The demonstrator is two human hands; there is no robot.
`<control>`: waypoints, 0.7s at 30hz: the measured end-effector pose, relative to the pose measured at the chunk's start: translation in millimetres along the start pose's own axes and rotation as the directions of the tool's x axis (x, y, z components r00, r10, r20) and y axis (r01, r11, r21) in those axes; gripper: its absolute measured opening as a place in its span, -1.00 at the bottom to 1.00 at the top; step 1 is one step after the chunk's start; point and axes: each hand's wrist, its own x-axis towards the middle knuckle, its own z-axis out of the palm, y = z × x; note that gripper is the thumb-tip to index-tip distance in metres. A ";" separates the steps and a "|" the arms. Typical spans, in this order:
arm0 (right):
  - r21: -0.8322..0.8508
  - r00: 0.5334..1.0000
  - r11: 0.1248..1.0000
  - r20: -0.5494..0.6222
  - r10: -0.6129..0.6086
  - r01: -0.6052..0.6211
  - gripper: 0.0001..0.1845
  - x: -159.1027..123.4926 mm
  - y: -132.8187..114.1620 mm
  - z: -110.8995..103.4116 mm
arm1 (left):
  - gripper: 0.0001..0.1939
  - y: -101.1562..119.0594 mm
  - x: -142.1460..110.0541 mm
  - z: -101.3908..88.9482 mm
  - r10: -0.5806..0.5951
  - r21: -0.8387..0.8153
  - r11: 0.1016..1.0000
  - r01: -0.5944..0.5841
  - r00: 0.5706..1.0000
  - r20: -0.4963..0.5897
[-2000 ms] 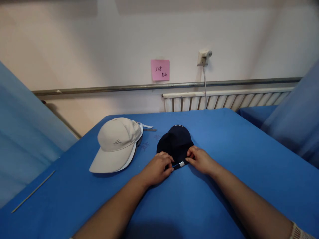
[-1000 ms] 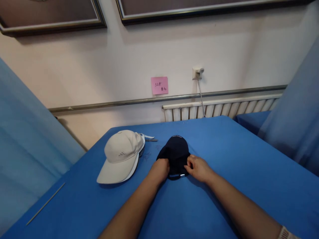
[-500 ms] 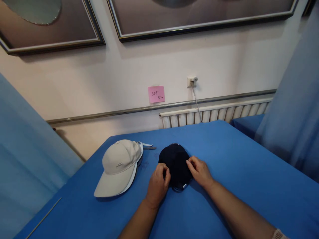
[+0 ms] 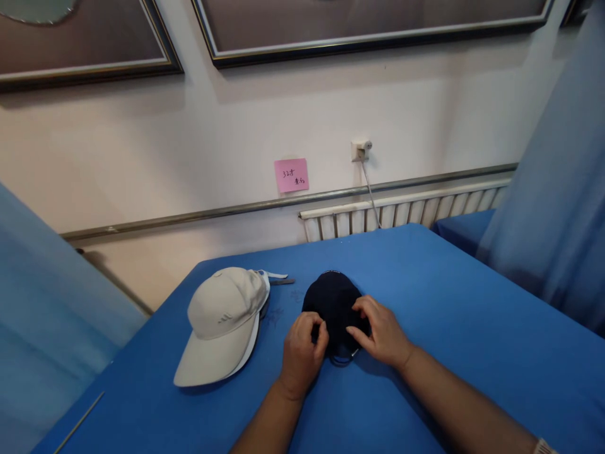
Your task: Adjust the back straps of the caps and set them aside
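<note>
A black cap (image 4: 333, 306) lies on the blue-covered table, with a small strap loop showing at its near edge. At the cap's left side, my left hand (image 4: 305, 347) has thumb and forefinger pinched together on the dark fabric; the exact grip point is partly hidden. My right hand (image 4: 380, 331) is over the cap's right side, its thumb and forefinger spread apart with black cloth visible between them. To the left sit stacked caps, a beige cap (image 4: 224, 309) on top with a white brim edge below it and loose straps at the back.
The blue table cover (image 4: 454, 353) spreads around the caps. A thin rod (image 4: 79, 422) lies at the left edge. Blue curtains (image 4: 543, 176) hang on both sides. Behind stand a radiator (image 4: 411, 211), a metal rail (image 4: 227, 213), a plugged socket (image 4: 360, 151) and a pink note (image 4: 291, 175).
My right thumb and forefinger have gone from a pinch at the cap's right edge to spread apart over it. My left hand stays pinched at the left side. The view has shifted slightly.
</note>
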 end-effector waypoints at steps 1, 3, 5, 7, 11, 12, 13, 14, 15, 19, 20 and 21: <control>-0.023 1.000 1.000 0.001 -0.015 0.015 -0.68 -0.2 -0.6 0.3 | -0.93 1.1 0.0 -0.2 0.000 -0.008 1.000 0.000 1.000 0.008; -0.062 0.999 0.997 0.021 -0.039 0.041 -0.79 -0.9 -0.8 2.4 | -0.92 3.1 0.1 -1.0 -0.014 -0.043 0.999 0.016 0.999 0.037; -0.069 0.998 0.996 0.039 -0.052 0.054 -0.93 -2.0 0.5 5.3 | -0.91 3.5 0.8 -3.4 -0.054 -0.098 0.994 0.057 0.998 0.042; -0.046 0.999 0.998 0.028 -0.046 0.047 -0.84 -3.4 3.1 6.8 | -0.92 0.9 2.4 -7.7 -0.121 -0.138 0.983 0.119 0.993 -0.009; 0.006 0.998 1.000 -0.049 0.030 -0.030 -0.79 -6.1 9.8 3.7 | -0.90 -12.1 7.6 -18.3 -0.314 -0.160 0.943 0.291 0.939 -0.142; 0.015 0.997 0.999 -0.064 0.051 -0.050 -0.79 -6.5 11.5 2.3 | -0.89 -15.5 8.7 -19.9 -0.360 -0.169 0.927 0.336 0.922 -0.144; 0.023 0.995 0.998 -0.073 0.067 -0.066 -0.79 -6.7 13.1 1.0 | -0.88 -18.4 9.6 -20.8 -0.397 -0.177 0.911 0.373 0.909 -0.128; 0.031 0.994 0.997 -0.079 0.079 -0.076 -0.80 -6.9 14.5 -0.1 | -0.87 -20.5 10.1 -20.6 -0.420 -0.182 0.899 0.399 0.902 -0.096; 0.038 0.993 0.996 -0.083 0.085 -0.082 -0.80 -6.9 15.7 -0.9 | -0.87 -21.9 10.2 -19.6 -0.430 -0.179 0.892 0.415 0.901 -0.050; 0.062 0.994 0.995 -0.078 0.077 -0.072 -0.81 -6.9 18.0 -1.9 | -0.81 -22.1 7.3 -9.3 -0.395 -0.118 0.907 0.403 0.914 0.089; 0.068 0.995 0.995 -0.072 0.072 -0.067 -0.82 -6.9 17.9 -1.8 | -0.79 -21.9 6.4 -6.4 -0.385 -0.102 0.913 0.394 0.917 0.101; 0.073 0.996 0.995 -0.064 0.068 -0.063 -0.82 -6.9 17.7 -1.5 | -0.79 -21.9 5.5 -4.0 -0.378 -0.089 0.917 0.388 0.919 0.112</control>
